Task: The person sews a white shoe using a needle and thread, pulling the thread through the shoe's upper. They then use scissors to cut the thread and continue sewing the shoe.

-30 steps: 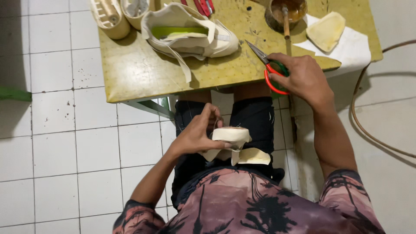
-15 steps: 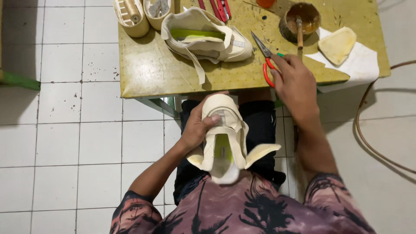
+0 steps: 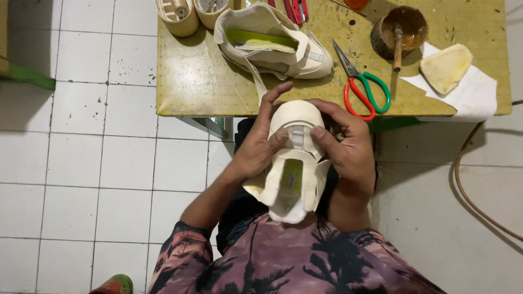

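I hold a cream shoe upper (image 3: 293,163) over my lap, toe pointing toward the table, its yellow-green insole showing inside. My left hand (image 3: 259,144) grips its left side, fingers reaching up over the toe. My right hand (image 3: 343,147) grips the right side, thumb pressing on the front strap. A second cream shoe upper (image 3: 272,41) with a yellow-green insole lies on the yellow table (image 3: 201,81). Scissors (image 3: 362,87) with one red and one green handle lie on the table just beyond my right hand.
A brown bowl (image 3: 400,30) with a stick in it stands at the back right of the table. A cream sole-shaped piece (image 3: 445,66) rests on white paper. Two shoe lasts (image 3: 182,13) sit at the back left. A cable (image 3: 474,185) runs over the tiled floor.
My right hand let go of the scissors on the table and came back to the shoe upper. Both hands now hold it, raised closer to the table edge.
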